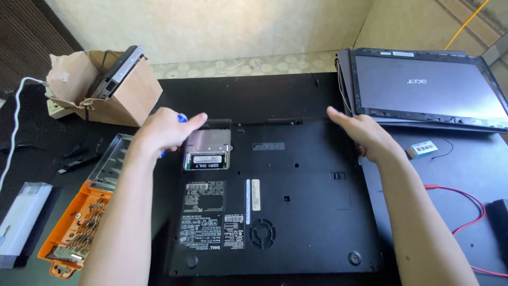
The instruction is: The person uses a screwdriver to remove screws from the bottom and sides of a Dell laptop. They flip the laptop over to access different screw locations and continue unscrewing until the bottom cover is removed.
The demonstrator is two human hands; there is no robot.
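Note:
A black laptop lies upside down on the dark table, its underside up, with a silver metal bay exposed near its far left corner. My left hand rests at that far left corner and is closed around a small blue-handled tool, of which only a bit shows. My right hand grips the laptop's far right edge, fingers curled over the rim.
An orange case of screwdriver bits with a clear lid lies left of the laptop. A torn cardboard box holding a drive stands at the back left. Laptop screen panels lie at the back right, red wire at right.

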